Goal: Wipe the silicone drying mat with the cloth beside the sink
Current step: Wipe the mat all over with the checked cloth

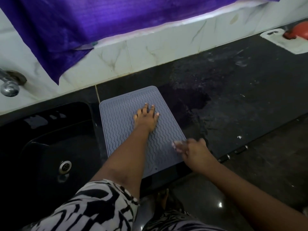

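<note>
Mat point(126, 114) mid-frame likely floppy, grippy; left hand point(145, 118) presses it, fingers spread; right hand point(191, 150) blurred, fingers unclear; no cloth visible.

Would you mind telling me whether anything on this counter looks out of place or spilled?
Yes: the dark counter right of the grey drying mat shows wet, smeared patches. No wiping cloth is visible in either hand.

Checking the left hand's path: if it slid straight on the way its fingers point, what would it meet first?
The left hand lies flat on the mat, pointing at the wall. It would probably cross the mat's far rim, then hit the tiles.
</note>
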`<state>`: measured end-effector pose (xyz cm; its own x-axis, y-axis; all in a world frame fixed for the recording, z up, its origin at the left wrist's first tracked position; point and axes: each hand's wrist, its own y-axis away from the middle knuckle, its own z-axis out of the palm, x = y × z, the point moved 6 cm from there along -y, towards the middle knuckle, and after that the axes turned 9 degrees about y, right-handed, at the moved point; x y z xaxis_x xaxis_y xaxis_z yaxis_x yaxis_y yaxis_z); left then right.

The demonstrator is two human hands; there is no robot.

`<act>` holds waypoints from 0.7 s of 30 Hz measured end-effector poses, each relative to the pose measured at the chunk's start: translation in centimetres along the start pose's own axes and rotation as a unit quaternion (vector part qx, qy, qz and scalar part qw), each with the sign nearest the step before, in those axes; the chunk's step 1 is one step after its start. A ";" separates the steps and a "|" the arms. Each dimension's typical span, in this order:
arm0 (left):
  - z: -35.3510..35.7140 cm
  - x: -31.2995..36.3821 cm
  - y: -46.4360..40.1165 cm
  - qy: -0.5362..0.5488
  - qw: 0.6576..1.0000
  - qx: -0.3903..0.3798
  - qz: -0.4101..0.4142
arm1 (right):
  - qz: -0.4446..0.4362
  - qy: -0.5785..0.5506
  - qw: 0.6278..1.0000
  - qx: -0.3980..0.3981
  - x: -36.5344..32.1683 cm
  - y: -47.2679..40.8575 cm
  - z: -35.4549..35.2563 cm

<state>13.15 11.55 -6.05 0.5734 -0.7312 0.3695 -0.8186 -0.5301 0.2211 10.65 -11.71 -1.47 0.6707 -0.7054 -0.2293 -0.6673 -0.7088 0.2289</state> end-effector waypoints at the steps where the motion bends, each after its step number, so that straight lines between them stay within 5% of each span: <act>1: -0.2 0.3 0.6 0.022 1.000 0.014 0.011 | -0.006 0.004 0.999 0.033 -0.2 -1.2 -0.9; 4: 0.4 0.8 3.3 0.044 0.995 0.068 0.063 | -0.013 0.069 0.996 0.056 -1.4 -3.8 -1.5; 11: 3.6 0.1 4.6 0.018 0.999 0.013 0.038 | -0.019 0.172 0.985 0.017 -1.0 -0.7 3.1; 18: 3.3 0.6 4.9 0.012 0.999 0.012 0.027 | -0.023 0.132 0.990 -0.036 0.6 3.7 3.9; 21: 2.8 1.4 5.1 0.018 0.999 -0.027 -0.004 | 0.012 -0.052 0.996 -0.068 1.8 3.3 0.9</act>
<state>9.90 6.61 -6.96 0.5791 -0.7110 0.3990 -0.8152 -0.5117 0.2714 9.34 -15.32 -1.98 0.6133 -0.7233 -0.3173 -0.6275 -0.6901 0.3606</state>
